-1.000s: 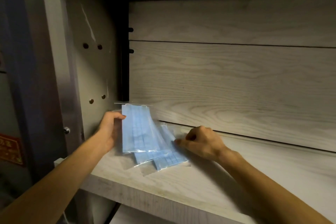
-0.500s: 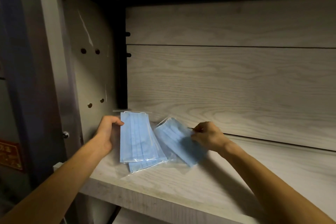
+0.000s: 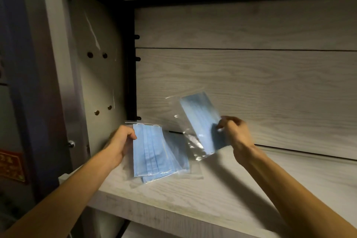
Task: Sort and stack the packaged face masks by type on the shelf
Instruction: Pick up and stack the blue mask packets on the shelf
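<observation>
My left hand (image 3: 121,142) grips the left edge of a small stack of blue face masks in clear bags (image 3: 152,150), tilted up with its lower end on the pale wooden shelf (image 3: 202,195). My right hand (image 3: 234,131) pinches one bagged blue mask (image 3: 201,120) by its right edge and holds it in the air, slanted, to the right of the stack and above the shelf. Loose clear wrapping hangs off its lower left side.
The shelf bay has a grey side panel (image 3: 96,83) with peg holes on the left, a wood-grain back wall (image 3: 241,83) and a board overhead. A red sign (image 3: 11,166) shows at the far left outside the bay. Another shelf lies below.
My right hand has lifted one bagged mask off the shelf, up and to the right, away from the stack. My left hand keeps its grip on the stack.
</observation>
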A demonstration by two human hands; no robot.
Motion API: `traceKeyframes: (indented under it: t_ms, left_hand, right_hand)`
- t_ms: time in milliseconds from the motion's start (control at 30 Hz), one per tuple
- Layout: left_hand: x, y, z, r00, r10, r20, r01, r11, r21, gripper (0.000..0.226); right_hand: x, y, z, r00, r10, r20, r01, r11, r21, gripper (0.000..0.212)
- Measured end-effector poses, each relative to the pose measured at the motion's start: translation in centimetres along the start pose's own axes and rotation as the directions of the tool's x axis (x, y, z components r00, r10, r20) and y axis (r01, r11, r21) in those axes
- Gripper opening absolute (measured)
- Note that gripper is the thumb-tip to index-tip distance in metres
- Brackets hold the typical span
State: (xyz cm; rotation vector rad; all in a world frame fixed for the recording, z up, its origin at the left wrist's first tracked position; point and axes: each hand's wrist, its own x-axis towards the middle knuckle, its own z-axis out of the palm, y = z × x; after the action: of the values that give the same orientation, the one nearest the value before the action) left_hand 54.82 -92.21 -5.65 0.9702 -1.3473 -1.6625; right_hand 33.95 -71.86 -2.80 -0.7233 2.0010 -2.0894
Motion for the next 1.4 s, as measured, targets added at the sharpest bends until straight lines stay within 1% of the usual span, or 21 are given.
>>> traceKeyframes:
  t_ms: [67,167,267,333,400,433,500,567,667,733,800,867,900,933,1000,1067,1100,1167,1233,1333,1400]
  left_hand:
    - [-0.1,0.2,0.2,0.999,0.024,0.041,-0.023,0.999,-0.040,0.013]
    - [-0.2,0.6,0.5,0.987,0.061,0.149,-0.044,0.992,-0.114,0.017]
    - [-0.3,0.2,0.5,0.987,0.037,0.158,-0.034,0.999,-0.019,0.026]
    - [-0.2,-0.1,0.1,0.997,0.040,0.068,-0.043,0.998,0.050,0.033]
    - [-0.1,0.1,-0.5,1.000,0.019,-0.010,-0.019,0.997,0.068,0.040]
    - [0.0,0.2,-0.8,0.999,-0.008,-0.042,0.011,0.998,0.058,0.040]
    - [0.3,0.3,-1.6,0.995,-0.051,-0.091,0.054,0.998,0.034,0.040]
    - [0.6,0.3,-2.6,0.990,-0.053,-0.133,0.063,0.996,0.070,0.043]
    - [1.1,0.6,-4.1,0.991,-0.082,-0.108,0.101,0.978,0.185,0.047]
    - [1.5,0.8,-4.6,0.993,-0.075,-0.093,0.097,0.959,0.267,0.044]
    - [1.6,0.9,-4.7,0.995,-0.043,-0.095,0.074,0.935,0.347,0.036]
    - [1.5,1.0,-4.5,0.996,-0.031,-0.085,0.063,0.916,0.396,0.029]
    - [1.5,1.2,-4.4,0.997,-0.032,-0.076,0.061,0.907,0.417,0.027]
    - [1.6,1.4,-4.3,0.997,-0.034,-0.069,0.060,0.898,0.436,0.026]
    - [1.7,1.7,-4.1,0.998,-0.033,-0.054,0.055,0.881,0.470,0.028]
    - [1.7,2.0,-4.1,0.998,-0.037,-0.047,0.055,0.872,0.487,0.030]
    - [1.7,2.1,-4.1,0.998,-0.038,-0.046,0.055,0.872,0.486,0.030]
    - [1.5,2.2,-4.3,0.999,-0.038,-0.038,0.051,0.873,0.485,0.032]
    - [1.2,2.1,-4.2,0.999,-0.035,-0.033,0.047,0.875,0.481,0.032]
    - [0.9,2.1,-4.2,0.999,-0.035,-0.035,0.047,0.875,0.483,0.031]
    - [0.7,1.9,-4.0,0.999,-0.039,-0.015,0.041,0.869,0.493,0.030]
  right_hand:
    - [-0.9,0.5,1.2,0.982,0.072,0.173,-0.070,0.997,-0.018,0.026]
    - [-2.1,1.4,3.4,0.891,0.133,0.433,-0.104,0.990,-0.090,0.029]
    - [-2.7,2.3,4.9,0.830,0.124,0.543,-0.037,0.985,-0.169,0.020]
    - [-3.1,2.7,5.5,0.823,0.068,0.564,0.075,0.971,-0.226,0.020]
    - [-3.4,3.3,5.8,0.805,-0.044,0.591,0.283,0.905,-0.318,0.024]
    - [-3.7,3.5,5.8,0.781,-0.061,0.621,0.349,0.867,-0.354,0.027]
    - [-4.4,3.7,5.8,0.739,-0.011,0.674,0.407,0.804,-0.433,0.033]
    - [-4.5,3.4,5.7,0.723,0.009,0.691,0.492,0.695,-0.524,0.039]
    - [-3.9,2.7,5.4,0.749,-0.045,0.661,0.538,0.623,-0.568,0.040]
    - [-3.5,2.5,5.3,0.777,-0.090,0.624,0.576,0.501,-0.646,0.038]
    - [-3.5,2.8,5.1,0.828,-0.108,0.550,0.537,0.431,-0.725,0.049]
    - [-3.4,3.1,4.7,0.893,-0.025,0.449,0.420,0.404,-0.812,0.075]
    - [-3.2,3.2,4.5,0.913,0.032,0.406,0.362,0.393,-0.845,0.081]
    - [-2.9,3.1,4.2,0.924,0.077,0.373,0.318,0.384,-0.867,0.077]
    - [-2.3,2.5,3.5,0.926,0.126,0.355,0.278,0.407,-0.870,0.066]
    - [-1.6,2.0,2.9,0.913,0.154,0.377,0.250,0.519,-0.817,0.054]
    - [-1.2,2.0,2.7,0.908,0.173,0.382,0.214,0.592,-0.777,0.055]
    - [-0.7,1.9,2.2,0.897,0.242,0.370,0.093,0.715,-0.693,0.066]
    - [-0.2,2.0,1.4,0.882,0.294,0.368,0.040,0.731,-0.681,0.056]
    - [0.3,1.5,0.7,0.877,0.299,0.376,0.050,0.721,-0.691,0.011]
    - [0.3,1.3,0.1,0.883,0.290,0.368,0.025,0.756,-0.654,0.012]
